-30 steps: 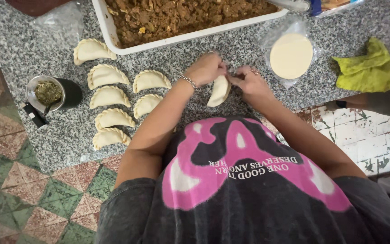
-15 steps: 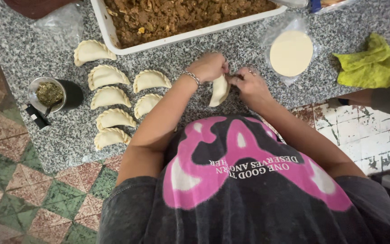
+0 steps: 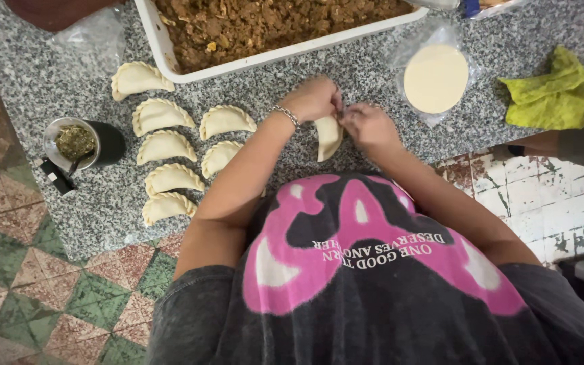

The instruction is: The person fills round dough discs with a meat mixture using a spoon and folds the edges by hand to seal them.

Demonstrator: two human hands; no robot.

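While the fingers of both hands pinch narrowly along its upper edge, the folded dough turnover hangs between left hand and right hand, just above the speckled desk. It looks soft, light and easily torn, so the sealed rim seems the safest place to grip. Finished turnovers lie in rows to the left, a tray of filling beyond, and a dough disc nearby.
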